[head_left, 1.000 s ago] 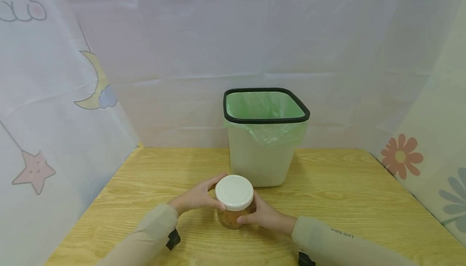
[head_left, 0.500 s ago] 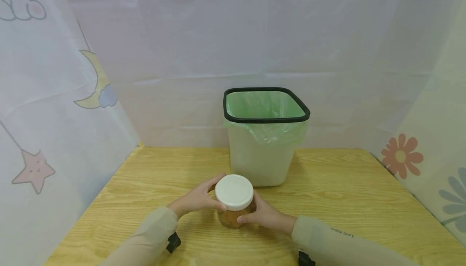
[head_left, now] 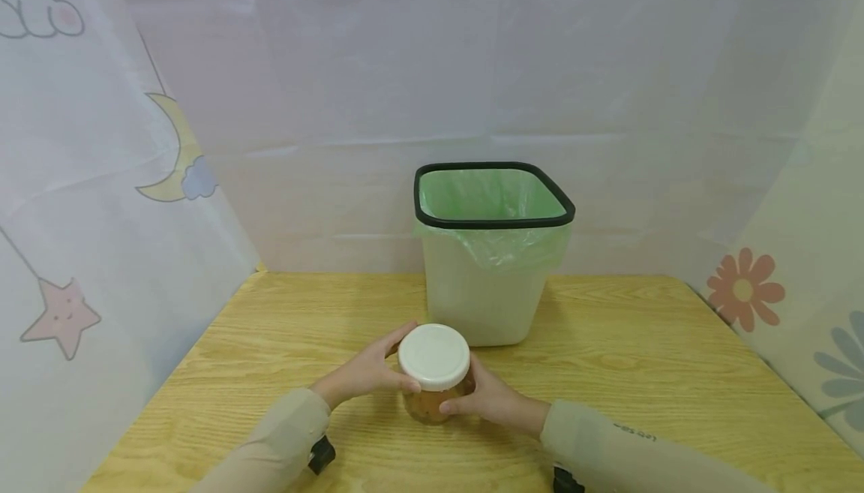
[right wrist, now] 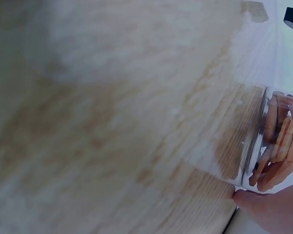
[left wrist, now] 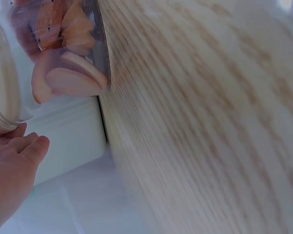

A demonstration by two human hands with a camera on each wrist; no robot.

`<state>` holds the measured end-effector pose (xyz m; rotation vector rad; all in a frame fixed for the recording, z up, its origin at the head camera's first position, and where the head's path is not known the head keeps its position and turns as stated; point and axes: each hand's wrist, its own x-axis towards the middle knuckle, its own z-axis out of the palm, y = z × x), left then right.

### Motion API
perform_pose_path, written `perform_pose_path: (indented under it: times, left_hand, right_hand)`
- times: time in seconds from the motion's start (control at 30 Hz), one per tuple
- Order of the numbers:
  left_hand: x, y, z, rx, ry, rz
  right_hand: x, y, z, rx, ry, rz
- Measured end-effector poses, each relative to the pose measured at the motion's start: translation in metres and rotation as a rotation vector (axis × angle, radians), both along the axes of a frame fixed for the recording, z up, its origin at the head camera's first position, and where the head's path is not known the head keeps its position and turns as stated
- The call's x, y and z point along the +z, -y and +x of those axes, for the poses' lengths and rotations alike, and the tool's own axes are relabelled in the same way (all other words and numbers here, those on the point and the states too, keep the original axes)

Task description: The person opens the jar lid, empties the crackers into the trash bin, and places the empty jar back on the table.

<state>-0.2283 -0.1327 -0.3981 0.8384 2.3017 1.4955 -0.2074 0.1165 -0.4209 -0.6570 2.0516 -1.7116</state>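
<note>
A clear jar (head_left: 425,407) with a round white lid (head_left: 434,356) stands upright on the wooden table, in front of the bin. Orange-pink, curved pieces (left wrist: 68,73) show through its wall in both wrist views; their kind is unclear. My left hand (head_left: 367,369) grips the lid's rim from the left, thumb in front and fingers behind. From the right, my right hand (head_left: 496,399) holds the jar's body low down, its thumb on the near side. In the right wrist view, part of that hand (right wrist: 273,207) touches the jar close to its base.
Right behind the jar stands a pale bin (head_left: 486,290) with a black rim (head_left: 496,223) and a green liner bag (head_left: 489,193). Printed cloth (head_left: 351,103) hangs at the back and both sides of the table (head_left: 641,358).
The left forearm and its wrist camera have shifted very slightly toward the near edge. Both hands keep their hold, and the jar has stayed in place.
</note>
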Motion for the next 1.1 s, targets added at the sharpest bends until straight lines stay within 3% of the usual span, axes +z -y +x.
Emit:
perform_pose_path:
  times: [1.1]
  left_hand:
    - [-0.001, -0.010, 0.011, 0.106, -0.025, 0.011]
  right_hand:
    - [-0.003, -0.001, -0.002, 0.002, -0.021, 0.012]
